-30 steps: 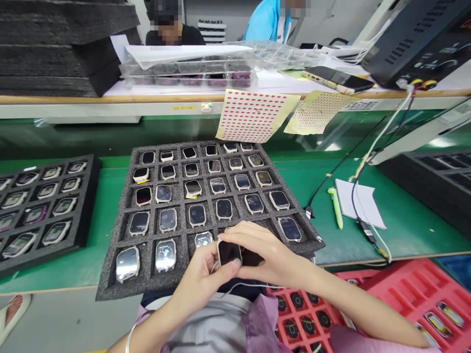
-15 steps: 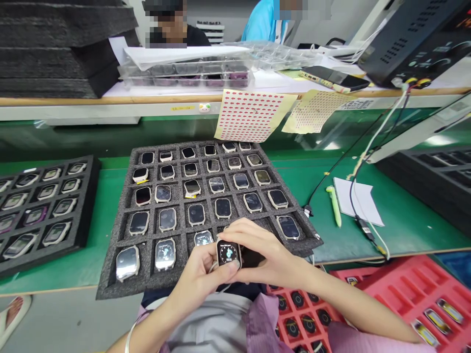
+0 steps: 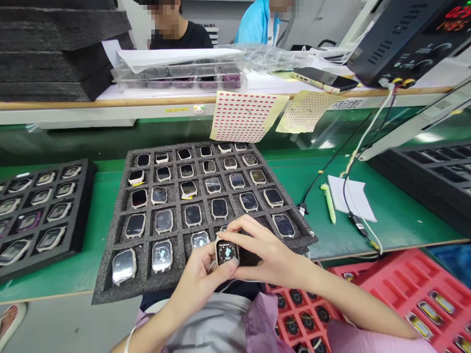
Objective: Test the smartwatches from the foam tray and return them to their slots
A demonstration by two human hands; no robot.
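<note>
A smartwatch case [image 3: 226,250] with its screen lit, showing a dial, is held just over the near edge of the foam tray. My left hand [image 3: 206,274] grips it from the left, thumb across the lower part of the screen. From the right, my right hand [image 3: 270,252] closes on the same case, fingers along its top and thumb below. A white cable runs beneath the hands. Under them lies the dark grey foam tray [image 3: 143,245], its pockets filled with several strapless watch cases. One lit watch [image 3: 162,256] sits in the front row.
Another foam tray of watches [image 3: 84,215] lies left, and a dark tray [image 3: 423,181] right. Red trays [image 3: 401,289] are low at right. A green pen [image 3: 328,203], white paper [image 3: 353,196] and cables lie on the green bench. A power supply [image 3: 408,44] stands above; two people sit opposite.
The view has shifted slightly, so the bench items appear a little further left. Both hands keep their hold on the smartwatch case, with almost no change in pose.
</note>
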